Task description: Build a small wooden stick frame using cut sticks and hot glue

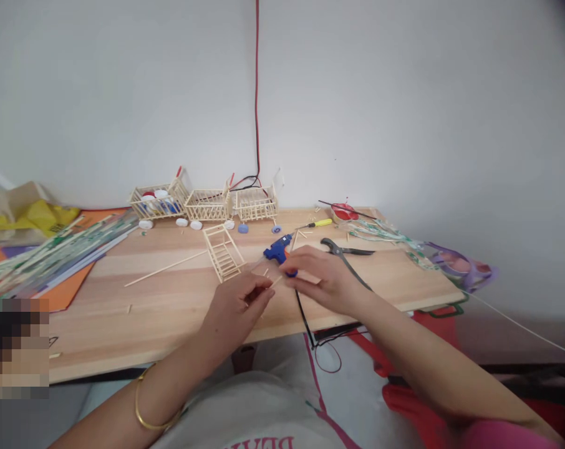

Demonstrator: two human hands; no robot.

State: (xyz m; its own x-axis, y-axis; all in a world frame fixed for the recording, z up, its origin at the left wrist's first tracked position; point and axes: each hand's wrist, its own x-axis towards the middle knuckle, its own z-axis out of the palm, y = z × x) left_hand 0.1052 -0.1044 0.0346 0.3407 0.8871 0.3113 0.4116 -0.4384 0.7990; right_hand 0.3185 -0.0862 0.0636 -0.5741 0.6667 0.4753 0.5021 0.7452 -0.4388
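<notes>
My left hand (238, 304) is pinching a short thin wooden stick (276, 282) between thumb and fingers, low over the front of the table. The fingertips of my right hand (327, 279) meet at the stick's other end, and part of that hold is hard to make out. Just behind my fingers lies a blue glue gun (277, 251), its handle partly covered by my right hand. A small ladder-like frame of glued sticks (223, 252) rests on the tabletop beyond my left hand. One long stick (165, 269) lies to its left.
Three small stick-built carts (158, 201) on wheels stand along the wall. Black-handled cutters (341, 249) and a yellow-handled screwdriver (320, 222) lie right of the glue gun. Bundled sticks (72, 249) cover the left side. A red dish (345, 212) sits at the back right.
</notes>
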